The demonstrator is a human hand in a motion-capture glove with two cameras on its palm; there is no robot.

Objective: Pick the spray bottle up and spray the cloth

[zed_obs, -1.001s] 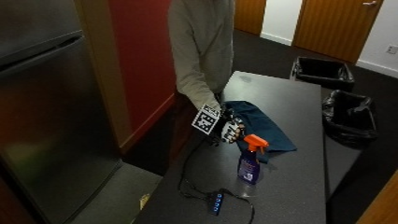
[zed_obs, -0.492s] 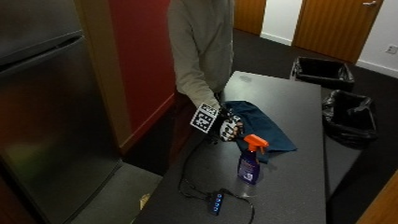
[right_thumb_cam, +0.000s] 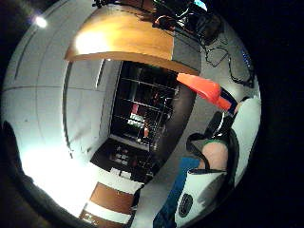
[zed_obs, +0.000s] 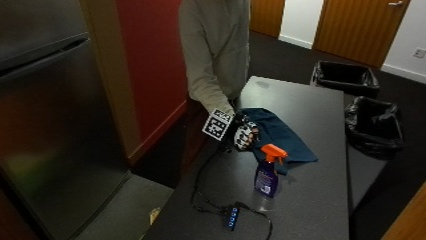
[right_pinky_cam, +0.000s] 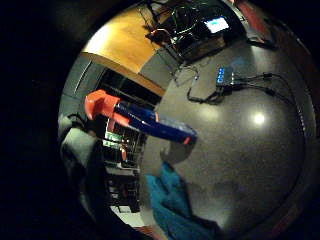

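A spray bottle (zed_obs: 269,172) with a blue body and orange trigger head stands upright on the grey table (zed_obs: 313,200), just in front of a crumpled teal cloth (zed_obs: 283,137). My gloved right hand (zed_obs: 243,134) hovers at the cloth's near edge, a short way from the bottle and not touching it; its fingers look loosely curled and hold nothing. In the little finger side palm view the bottle (right_pinky_cam: 145,119) stands apart from the hand, with the cloth (right_pinky_cam: 172,207) beside it. The thumb side palm view catches the orange head (right_thumb_cam: 202,88) and a strip of cloth (right_thumb_cam: 178,190).
A small blue hub (zed_obs: 231,216) with black cables lies on the table near its front edge. Two black bins (zed_obs: 343,77) (zed_obs: 374,125) stand beyond the table's far side. A dark fridge (zed_obs: 46,115) and a red wall are at the left.
The gloved hand has crept slightly toward the bottle; the bottle and cloth have not moved.
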